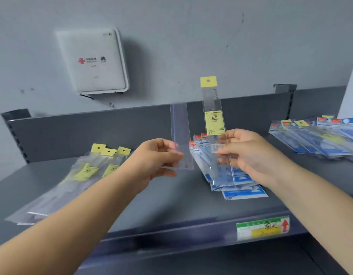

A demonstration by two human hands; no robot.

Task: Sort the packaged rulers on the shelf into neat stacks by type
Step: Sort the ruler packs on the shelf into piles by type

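ruler packet (214, 124) label: 直尺 | wall box (92, 60): Huawei logo, China Unicom logo

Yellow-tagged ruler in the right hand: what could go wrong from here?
The right hand pinches the yellow-tagged ruler low, so it may tip. It hangs over the blue pack stack and could land on the wrong type. The left hand holds only the corner of a clear ruler, which might slip.

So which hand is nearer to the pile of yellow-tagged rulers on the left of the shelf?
Left. The left hand is just right of the yellow-tagged pile; the right hand is farther right, over the blue packs.
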